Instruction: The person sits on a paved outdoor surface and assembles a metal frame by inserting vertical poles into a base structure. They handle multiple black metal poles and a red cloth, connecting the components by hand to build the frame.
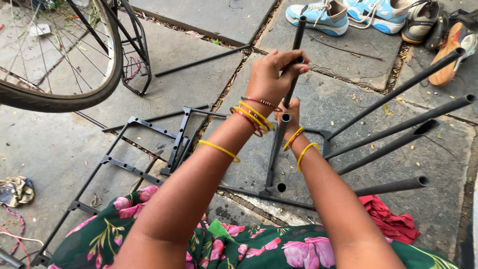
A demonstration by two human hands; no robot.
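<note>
While we look down past a green dress printed with pink flowers [259, 246], both of our hands are clenched on one black metal tube [298, 37] that stands nearly upright in front of us. Our left hand [271, 74] wraps the tube high up, fingers curled round it, with yellow and red bangles [251, 117] stacked at the wrist. Our right hand [290, 113] grips lower down, partly hidden behind the left wrist, and wears two yellow bangles of its own.

This tube is thin, round, hollow and matte black, its open top end showing near the blue sneakers [348, 14]. It belongs to a black metal frame [298, 201] resting on the grey stone paving [199, 55], directly before our knees. Just below our hands a second upright tube [276, 149] rises from a base bar, its open mouth plainly visible. Four more tubes of the same kind [398, 144] slant away to the right, each ending in an open round mouth.

To the left lies a flat ladder-like black frame section [124, 164] with bolted cross plates, and a loose thin rod [201, 61] lies farther off. A bicycle wheel [59, 94] fills the upper left corner, a red cloth [388, 219] sits by our right side, and a crumpled rag [16, 190] lies at the left edge.
</note>
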